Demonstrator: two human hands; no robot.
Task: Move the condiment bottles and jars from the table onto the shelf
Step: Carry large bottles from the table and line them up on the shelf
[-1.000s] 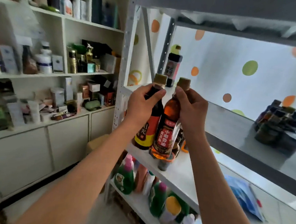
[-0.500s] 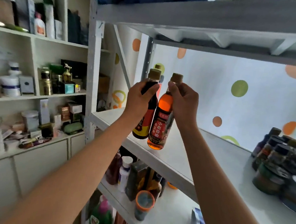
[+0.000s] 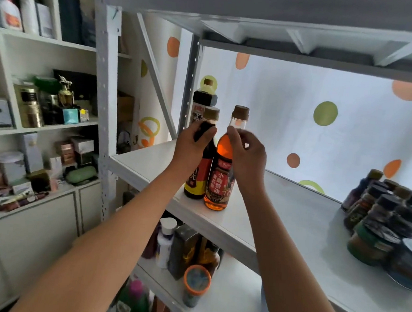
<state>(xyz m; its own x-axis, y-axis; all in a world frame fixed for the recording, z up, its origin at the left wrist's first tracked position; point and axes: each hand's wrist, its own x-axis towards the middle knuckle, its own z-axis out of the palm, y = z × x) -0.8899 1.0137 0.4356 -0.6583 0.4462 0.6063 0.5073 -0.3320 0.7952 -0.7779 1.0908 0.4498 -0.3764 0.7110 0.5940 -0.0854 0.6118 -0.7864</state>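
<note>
A dark sauce bottle (image 3: 197,177) with a red and yellow label and an amber oil bottle (image 3: 219,181) with a red label stand side by side near the front edge of the white shelf board (image 3: 293,210). Both have brown caps. My left hand (image 3: 193,142) grips the dark bottle round its neck. My right hand (image 3: 246,156) holds the amber bottle's neck with thumb and curled fingers. Behind them, by the back post, stands another dark bottle (image 3: 204,99).
A cluster of dark-capped jars and small bottles (image 3: 386,217) fills the shelf's right end. The shelf above (image 3: 304,53) hangs low overhead. An orange-lidded jar (image 3: 196,284) and bottles sit on the shelf below. A perforated metal post (image 3: 104,100) rises at the left.
Both hands carried the two bottles forward and down; the bottles went from hanging in the air to standing on the shelf board. The view has moved closer to the shelf.
</note>
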